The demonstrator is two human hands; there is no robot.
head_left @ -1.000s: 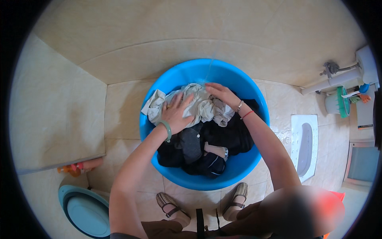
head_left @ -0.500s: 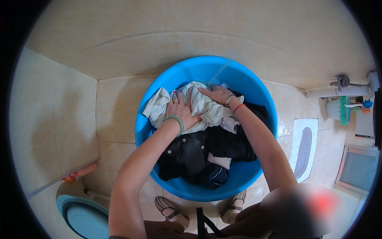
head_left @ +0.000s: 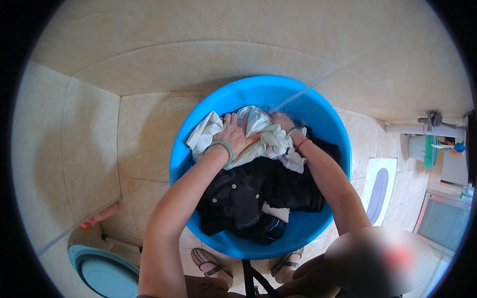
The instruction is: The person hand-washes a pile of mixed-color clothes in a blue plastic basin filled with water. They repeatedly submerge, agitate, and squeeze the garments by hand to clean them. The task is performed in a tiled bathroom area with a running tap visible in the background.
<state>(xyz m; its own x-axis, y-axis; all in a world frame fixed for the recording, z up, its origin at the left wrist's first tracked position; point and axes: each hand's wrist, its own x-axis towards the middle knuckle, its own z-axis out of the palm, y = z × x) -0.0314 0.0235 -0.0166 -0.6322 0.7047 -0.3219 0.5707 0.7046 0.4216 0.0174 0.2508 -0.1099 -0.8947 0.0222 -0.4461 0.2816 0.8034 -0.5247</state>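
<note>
Inside a large round blue tub, both my hands work on a crumpled white cloth garment. My left hand, with a ring and a pale green bangle, is closed on the garment's left part, some of it bunched beside the thumb. My right hand grips its far right part; its fingertips are hidden among folds and splashing water. A thin water stream falls from the upper right beside this hand. Nearer me lie dark clothes with pale round buttons, and a small light cloth piece.
A tiled wall rises behind the tub. At right are a squat toilet, a white pipe with a tap and a green-and-white bucket. A pale blue basin stands at lower left. My sandalled feet are close to the tub.
My right hand has sunk deeper into the cloth at the far side, and the white garment is more bunched between my hands. The water stream now shows longer and more slanted.
</note>
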